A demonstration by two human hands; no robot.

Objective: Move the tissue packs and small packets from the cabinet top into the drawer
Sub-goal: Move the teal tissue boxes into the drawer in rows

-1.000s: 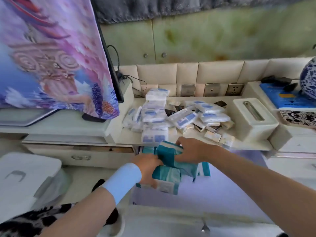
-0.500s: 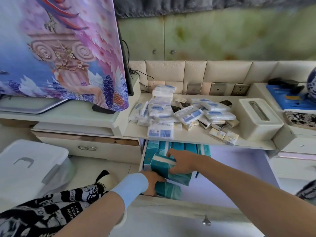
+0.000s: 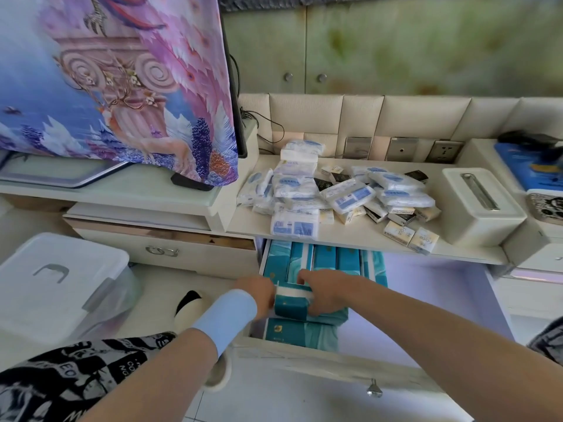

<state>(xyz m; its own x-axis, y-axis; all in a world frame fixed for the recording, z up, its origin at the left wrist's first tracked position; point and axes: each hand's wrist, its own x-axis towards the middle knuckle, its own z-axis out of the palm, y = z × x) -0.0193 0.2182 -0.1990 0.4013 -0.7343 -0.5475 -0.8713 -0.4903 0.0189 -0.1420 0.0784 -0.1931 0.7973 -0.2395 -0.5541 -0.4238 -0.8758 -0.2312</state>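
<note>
Here both hands meet over the open drawer (image 3: 307, 357) at about 6 o'clock. The left hand (image 3: 259, 295) presses against the left end of a teal tissue pack (image 3: 291, 306) with a white band across its top, and the right hand (image 3: 323, 292) lies over the pack's right end, its fingers (image 3: 304, 277) curled down on the far edge; so the pack is held between the two hands. It rests on top of other teal packs lying flat at the drawer's near left. Behind it, toward 12 o'clock, a row of upright teal packs (image 3: 323, 258) fills the drawer's back left, partly under the counter (image 3: 359, 239). The drawer's right side shows bare pale bottom.

On the counter, at about 1 o'clock from the hands, lies a heap of white-and-blue tissue packs (image 3: 295, 187), with small cream and dark packets (image 3: 423, 239) scattered along its right and near edge. One white pack with blue print sits at the counter's front edge, just above the drawer. A cream tissue box (image 3: 481, 208) stands at 2 o'clock, just beside the packets. A lidded white bin (image 3: 58, 287) sits on the floor at 9 o'clock.
</note>
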